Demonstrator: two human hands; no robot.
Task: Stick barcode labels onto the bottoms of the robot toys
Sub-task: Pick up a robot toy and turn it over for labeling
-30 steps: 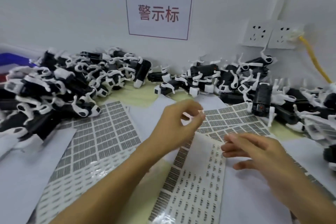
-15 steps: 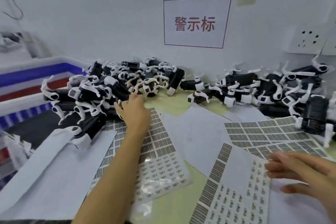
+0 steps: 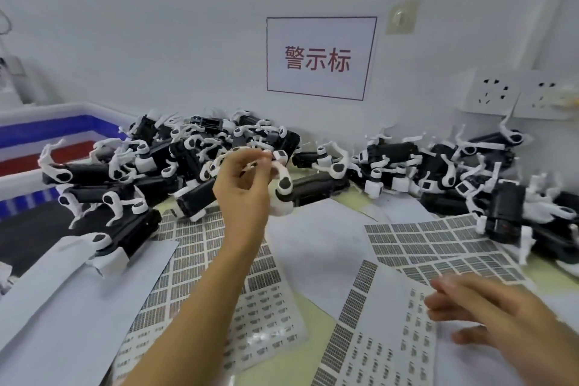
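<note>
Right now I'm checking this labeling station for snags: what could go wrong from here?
The left hand pinches a toy only by a thin white leg; that grip could slip or drag tangled neighbours off the pile. The right hand rests on loose, overlapping label sheets, which could slide or crease.

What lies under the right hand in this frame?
The right hand hovers, fingers extended, over a partly peeled label sheet and white backing paper. Whatever is directly beneath the palm and whether the fingers touch is hidden.
</note>
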